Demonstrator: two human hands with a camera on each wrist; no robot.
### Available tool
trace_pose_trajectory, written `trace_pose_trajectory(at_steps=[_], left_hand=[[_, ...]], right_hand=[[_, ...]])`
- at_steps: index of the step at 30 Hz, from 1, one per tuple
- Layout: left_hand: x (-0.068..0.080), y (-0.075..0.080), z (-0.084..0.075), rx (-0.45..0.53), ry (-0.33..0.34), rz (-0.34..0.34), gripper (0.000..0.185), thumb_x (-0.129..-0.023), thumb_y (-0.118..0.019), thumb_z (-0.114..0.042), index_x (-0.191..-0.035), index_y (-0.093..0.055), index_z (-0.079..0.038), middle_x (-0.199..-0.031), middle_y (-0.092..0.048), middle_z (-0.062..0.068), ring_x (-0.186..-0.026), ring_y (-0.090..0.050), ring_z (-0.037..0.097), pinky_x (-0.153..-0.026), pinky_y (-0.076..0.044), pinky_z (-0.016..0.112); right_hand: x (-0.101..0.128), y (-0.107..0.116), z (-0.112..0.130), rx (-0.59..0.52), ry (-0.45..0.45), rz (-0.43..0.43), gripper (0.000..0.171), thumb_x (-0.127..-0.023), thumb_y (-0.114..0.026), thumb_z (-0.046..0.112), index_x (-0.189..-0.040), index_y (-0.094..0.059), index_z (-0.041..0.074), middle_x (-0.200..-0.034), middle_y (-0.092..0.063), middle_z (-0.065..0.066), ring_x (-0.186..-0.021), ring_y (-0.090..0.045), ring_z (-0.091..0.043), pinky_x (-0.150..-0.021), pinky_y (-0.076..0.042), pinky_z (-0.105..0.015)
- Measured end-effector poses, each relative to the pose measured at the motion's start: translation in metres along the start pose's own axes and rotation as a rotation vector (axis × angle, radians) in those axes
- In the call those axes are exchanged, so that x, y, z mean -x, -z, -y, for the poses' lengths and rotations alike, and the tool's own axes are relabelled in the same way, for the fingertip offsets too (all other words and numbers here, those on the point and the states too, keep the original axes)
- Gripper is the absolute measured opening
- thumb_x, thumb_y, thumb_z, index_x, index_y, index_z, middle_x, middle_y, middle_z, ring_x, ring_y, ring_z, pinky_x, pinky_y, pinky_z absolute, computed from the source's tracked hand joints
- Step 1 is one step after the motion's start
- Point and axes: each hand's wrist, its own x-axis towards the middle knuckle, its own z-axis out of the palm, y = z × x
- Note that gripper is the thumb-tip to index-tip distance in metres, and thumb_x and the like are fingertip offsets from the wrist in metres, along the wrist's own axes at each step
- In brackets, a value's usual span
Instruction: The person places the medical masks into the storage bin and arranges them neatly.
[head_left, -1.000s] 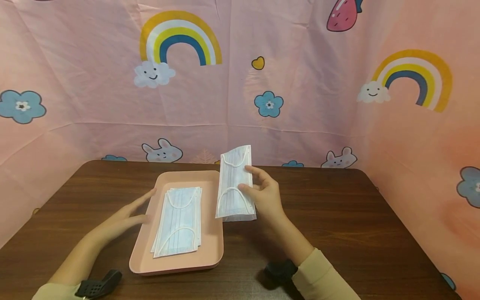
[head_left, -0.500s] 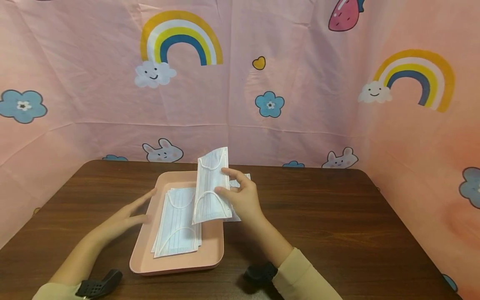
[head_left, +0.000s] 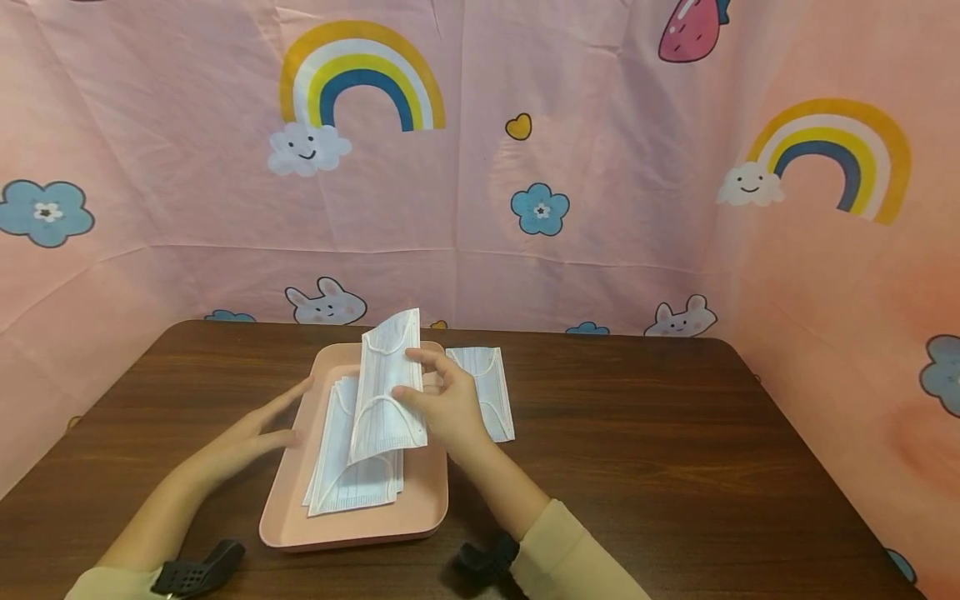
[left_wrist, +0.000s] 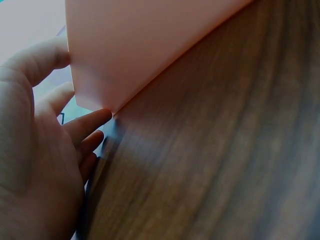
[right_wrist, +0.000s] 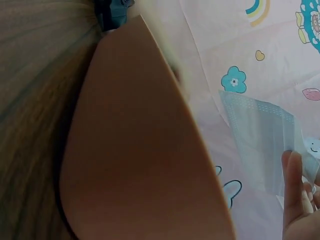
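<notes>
My right hand (head_left: 438, 408) pinches a pale blue face mask (head_left: 386, 387) and holds it tilted above a stack of masks (head_left: 352, 467) lying in a pink tray (head_left: 420, 521). In the right wrist view the held mask (right_wrist: 262, 140) shows beside my fingers (right_wrist: 295, 190), with the tray (right_wrist: 135, 150) filling the view. My left hand (head_left: 255, 433) lies flat with straight fingers against the tray's left rim. The left wrist view shows those fingers (left_wrist: 75, 125) touching the tray's edge (left_wrist: 140, 45). One more mask (head_left: 487, 392) lies on the table right of the tray.
A dark wooden table (head_left: 675, 450) holds everything. Pink cloth with rainbows, flowers and bunnies (head_left: 525, 167) hangs close behind and on both sides. Bare wood stretches right of the tray.
My right hand has carried the mask leftward, from beside the tray to above the stack in it. A mask on the table to the right has come into view. The left hand stayed put.
</notes>
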Motion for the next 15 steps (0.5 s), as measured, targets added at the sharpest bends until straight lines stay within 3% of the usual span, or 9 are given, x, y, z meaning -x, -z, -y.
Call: trace_pose_trajectory(at_steps=[3,10,15], left_hand=[[0.000,0.000,0.001,0.001,-0.003,0.001,0.072,-0.092,-0.059,-0.013,-0.154,-0.022,-0.016,-0.155,-0.017,0.021,-0.135,-0.010,0.052,-0.095,-0.014,0.075],[0.000,0.000,0.002,0.002,-0.006,-0.001,0.072,-0.092,-0.059,-0.013,-0.154,-0.023,-0.017,-0.155,-0.018,0.020,-0.136,-0.010,0.047,-0.096,-0.014,0.073],[0.000,0.000,0.003,0.006,-0.006,-0.006,0.072,-0.092,-0.059,-0.013,-0.154,-0.023,-0.018,-0.155,-0.018,0.019,-0.137,-0.011,0.042,-0.097,-0.014,0.072]], right_hand=[[0.001,-0.005,-0.002,0.015,-0.025,-0.006,0.046,-0.077,-0.076,-0.005,-0.118,-0.065,0.012,-0.083,-0.068,-0.013,-0.068,-0.068,-0.020,-0.062,-0.056,-0.035],[0.002,-0.014,-0.008,0.021,-0.048,0.014,0.047,-0.077,-0.075,-0.007,-0.119,-0.065,0.012,-0.103,-0.057,-0.005,-0.071,-0.069,-0.023,-0.061,-0.056,-0.037],[0.001,-0.019,-0.014,0.061,-0.029,0.025,0.047,-0.077,-0.075,-0.007,-0.120,-0.065,0.009,-0.102,-0.054,-0.004,-0.065,-0.066,-0.017,-0.061,-0.056,-0.033]])
